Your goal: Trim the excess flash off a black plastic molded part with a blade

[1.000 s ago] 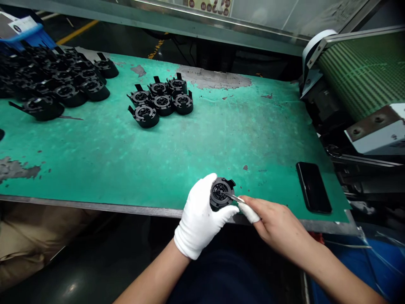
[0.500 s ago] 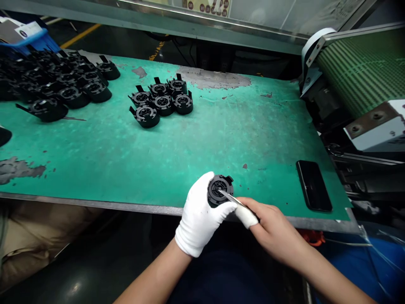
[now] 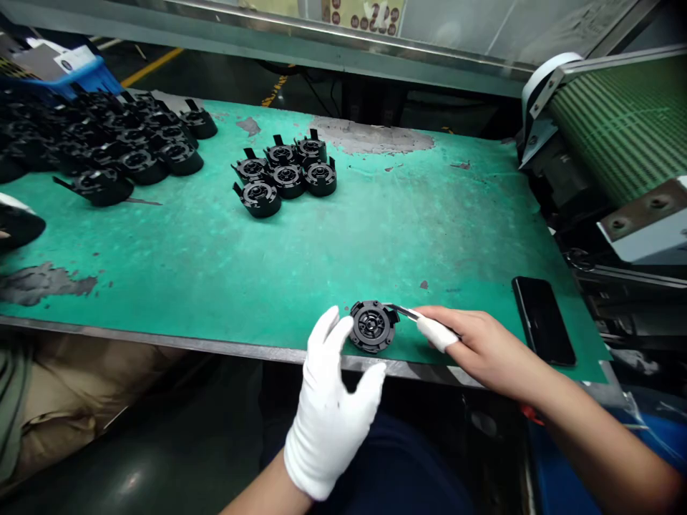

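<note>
Drew back left hand (image 3: 333, 411), now wide and nearest, just left of the round black part (image 3: 372, 326) lying on the bench (image 3: 300, 265), keeping right hand (image 3: 480, 343) closed on slim tool (image 3: 406, 312) by its upper-right rim.

Behind the green-topped workbench (image 3: 376, 243) are a metal beam (image 3: 322, 56) and yellow-lined dark floor (image 3: 220, 80), with a green conveyor belt (image 3: 633, 121) to the workbench's right.

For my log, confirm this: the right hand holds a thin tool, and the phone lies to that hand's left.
Wrong side: in the head view the phone lies to the right of the right hand. That hand does hold a thin tool.
</note>
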Motion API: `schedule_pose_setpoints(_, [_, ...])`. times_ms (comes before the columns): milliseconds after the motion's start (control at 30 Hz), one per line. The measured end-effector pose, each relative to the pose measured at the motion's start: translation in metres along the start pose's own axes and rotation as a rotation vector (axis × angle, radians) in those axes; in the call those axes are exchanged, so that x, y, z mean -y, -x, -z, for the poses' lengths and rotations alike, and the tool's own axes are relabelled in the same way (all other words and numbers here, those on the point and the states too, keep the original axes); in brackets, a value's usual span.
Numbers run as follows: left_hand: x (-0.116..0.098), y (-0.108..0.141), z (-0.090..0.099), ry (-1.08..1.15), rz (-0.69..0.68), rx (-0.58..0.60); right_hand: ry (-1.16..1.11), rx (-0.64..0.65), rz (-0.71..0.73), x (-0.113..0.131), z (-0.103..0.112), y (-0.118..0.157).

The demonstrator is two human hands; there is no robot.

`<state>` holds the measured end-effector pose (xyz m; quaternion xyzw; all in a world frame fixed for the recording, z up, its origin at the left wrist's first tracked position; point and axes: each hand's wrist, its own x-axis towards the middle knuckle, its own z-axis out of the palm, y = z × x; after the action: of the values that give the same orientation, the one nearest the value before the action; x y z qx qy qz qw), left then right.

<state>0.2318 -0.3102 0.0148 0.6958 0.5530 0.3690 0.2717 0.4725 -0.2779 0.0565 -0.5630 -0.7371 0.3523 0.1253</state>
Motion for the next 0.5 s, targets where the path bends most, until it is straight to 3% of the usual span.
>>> schedule_pose_setpoints(233, [0.023, -0.054, -0.002, 0.020, -0.046, 0.371, 0.366, 0.000, -0.075, 0.008, -0.023, 0.015])
schedule_pose_setpoints(333, [0.028, -0.058, -0.004, 0.019, -0.060, 0.415, 0.366, 0.025, -0.089, 0.008, -0.027, 0.013])
schedule_pose_setpoints(500, [0.030, -0.055, -0.004, 0.024, -0.062, 0.381, 0.352, 0.020, -0.055, 0.006, -0.023, 0.014])
